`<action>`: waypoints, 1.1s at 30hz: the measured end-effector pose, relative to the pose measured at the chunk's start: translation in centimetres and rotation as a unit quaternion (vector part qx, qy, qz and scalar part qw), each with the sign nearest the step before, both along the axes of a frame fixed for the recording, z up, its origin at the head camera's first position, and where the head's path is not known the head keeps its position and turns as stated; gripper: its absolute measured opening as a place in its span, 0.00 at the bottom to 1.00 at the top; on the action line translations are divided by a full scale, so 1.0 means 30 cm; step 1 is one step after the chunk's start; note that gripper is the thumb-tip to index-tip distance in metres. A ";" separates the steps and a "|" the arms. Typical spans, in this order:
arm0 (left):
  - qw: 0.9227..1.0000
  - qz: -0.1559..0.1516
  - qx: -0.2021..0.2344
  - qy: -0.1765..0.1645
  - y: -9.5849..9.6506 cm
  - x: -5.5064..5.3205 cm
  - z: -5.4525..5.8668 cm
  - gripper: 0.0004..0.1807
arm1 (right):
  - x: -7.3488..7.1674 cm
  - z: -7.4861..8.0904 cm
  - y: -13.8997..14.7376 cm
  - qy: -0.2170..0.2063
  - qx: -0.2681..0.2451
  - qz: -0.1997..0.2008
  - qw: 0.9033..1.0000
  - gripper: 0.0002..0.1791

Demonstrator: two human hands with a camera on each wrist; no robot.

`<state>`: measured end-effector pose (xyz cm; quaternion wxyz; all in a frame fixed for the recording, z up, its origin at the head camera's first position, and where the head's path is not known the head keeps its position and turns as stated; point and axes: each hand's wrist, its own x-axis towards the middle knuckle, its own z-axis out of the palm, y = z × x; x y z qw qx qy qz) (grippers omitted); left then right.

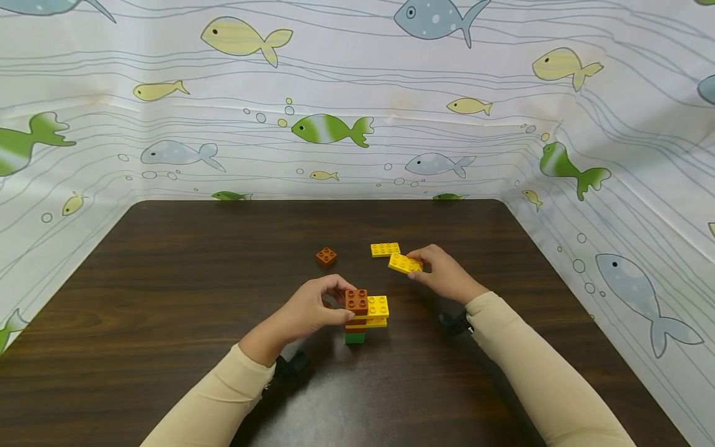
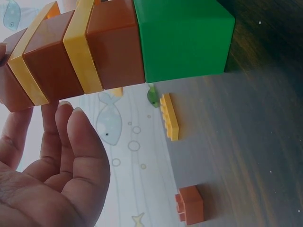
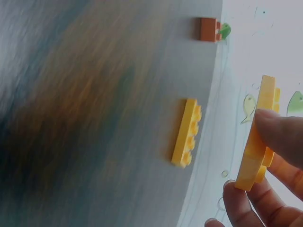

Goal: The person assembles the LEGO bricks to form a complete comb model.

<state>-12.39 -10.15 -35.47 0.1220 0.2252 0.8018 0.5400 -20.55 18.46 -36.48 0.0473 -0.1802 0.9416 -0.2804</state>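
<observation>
In the head view, my left hand grips the top of a small toy-brick tower, thumb at the front and fingers behind. A green brick forms its base. Above that, brown bricks alternate with thin yellow bricks, whose studded ends jut out to the right. The uppermost piece is a brown brick. Further right, my right hand pinches a flat yellow brick between thumb and fingers, raised over the table and held slightly tilted.
Another flat yellow brick lies on the dark wooden table behind the held one. To its left sits a loose brown brick. A fish-patterned cloth rises along the back and sides of the table.
</observation>
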 end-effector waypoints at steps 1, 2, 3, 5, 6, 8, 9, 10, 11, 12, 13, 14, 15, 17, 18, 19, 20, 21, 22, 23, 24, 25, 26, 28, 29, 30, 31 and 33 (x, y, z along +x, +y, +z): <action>1.000 -0.001 0.001 0.001 0.000 0.000 0.000 0.17 | 0.006 0.005 -0.005 0.002 -0.002 0.003 1.000 0.25; 1.000 -0.002 0.001 0.001 0.000 0.000 0.000 0.17 | 0.010 0.008 -0.009 0.005 -0.002 0.007 1.000 0.25; 1.000 -0.002 0.000 0.002 0.000 0.000 0.001 0.17 | 0.016 0.013 -0.014 0.006 -0.004 0.011 1.000 0.25; 1.000 -0.003 0.001 0.001 -0.001 0.001 0.001 0.17 | 0.025 0.020 -0.024 0.009 -0.005 0.019 1.000 0.25; 1.000 -0.003 0.001 0.001 -0.001 0.001 0.001 0.17 | 0.030 0.024 -0.028 0.012 -0.004 0.024 1.000 0.25; 1.000 -0.005 0.001 0.001 -0.002 0.002 0.001 0.17 | 0.038 0.031 -0.036 0.014 -0.007 0.030 0.999 0.25; 1.000 -0.005 0.001 0.001 -0.002 0.002 0.001 0.17 | 0.043 0.035 -0.041 0.015 -0.009 0.032 0.999 0.25; 1.000 -0.006 0.001 0.001 -0.003 0.002 0.001 0.17 | 0.048 0.039 -0.044 0.016 -0.010 0.035 0.999 0.25; 1.000 -0.007 0.002 0.002 -0.003 0.001 0.000 0.17 | 0.052 0.042 -0.048 0.018 -0.012 0.037 0.999 0.25; 1.000 -0.007 0.002 0.002 -0.003 0.001 0.000 0.17 | 0.058 0.047 -0.052 0.019 -0.014 0.038 0.999 0.25; 1.000 -0.008 0.003 0.002 -0.003 0.001 -0.001 0.17 | 0.063 0.050 -0.056 0.020 -0.017 0.039 0.999 0.25; 1.000 -0.008 0.004 0.002 -0.003 0.001 -0.001 0.17 | 0.069 0.055 -0.059 0.021 -0.020 0.042 0.999 0.25; 1.000 -0.007 0.004 0.002 -0.003 0.001 -0.001 0.17 | 0.074 0.059 -0.062 0.023 -0.022 0.044 0.999 0.25; 1.000 -0.007 0.004 0.001 -0.003 0.001 -0.002 0.17 | 0.084 0.065 -0.067 0.026 -0.026 0.049 0.998 0.25; 1.000 -0.006 0.005 0.000 -0.003 0.001 -0.003 0.17 | 0.088 0.068 -0.068 0.029 -0.026 0.051 0.998 0.25; 1.000 -0.006 0.005 -0.001 -0.003 0.001 -0.004 0.16 | 0.093 0.071 -0.070 0.031 -0.028 0.054 0.998 0.25; 1.000 -0.006 0.007 -0.001 -0.003 0.001 -0.005 0.16 | 0.098 0.074 -0.072 0.033 -0.029 0.057 0.997 0.25; 1.000 -0.007 0.008 -0.002 -0.003 0.001 -0.006 0.16 | 0.103 0.078 -0.074 0.035 -0.030 0.059 0.997 0.25; 1.000 -0.007 0.009 -0.003 -0.004 0.000 -0.007 0.16 | 0.108 0.082 -0.077 0.036 -0.033 0.062 0.997 0.25; 1.000 -0.008 0.011 -0.003 -0.004 0.000 -0.008 0.16 | 0.115 0.088 -0.079 0.036 -0.036 0.067 0.996 0.25; 1.000 -0.008 0.013 -0.004 -0.004 -0.001 -0.010 0.16 | 0.122 0.095 -0.082 0.036 -0.039 0.071 0.996 0.25; 1.000 -0.009 0.014 -0.005 -0.004 -0.001 -0.011 0.17 | 0.129 0.102 -0.085 0.036 -0.043 0.076 0.996 0.25; 1.000 -0.009 0.016 -0.007 -0.004 -0.002 -0.012 0.17 | 0.137 0.109 -0.088 0.036 -0.045 0.082 0.995 0.25; 1.000 -0.007 0.016 -0.008 -0.003 -0.003 -0.013 0.17 | 0.150 0.121 -0.091 0.038 -0.047 0.097 0.993 0.25; 1.000 -0.007 0.017 -0.010 -0.003 -0.004 -0.014 0.17 | 0.157 0.127 -0.093 0.041 -0.045 0.105 0.993 0.25; 1.000 -0.006 0.017 -0.011 -0.003 -0.004 -0.014 0.17 | 0.165 0.134 -0.095 0.042 -0.045 0.113 0.992 0.25; 1.000 -0.006 0.018 -0.012 -0.003 -0.003 -0.014 0.17 | 0.172 0.140 -0.097 0.044 -0.046 0.121 0.991 0.25; 1.000 -0.005 0.018 -0.012 -0.003 -0.004 -0.016 0.17 | 0.186 0.152 -0.101 0.050 -0.047 0.134 0.989 0.25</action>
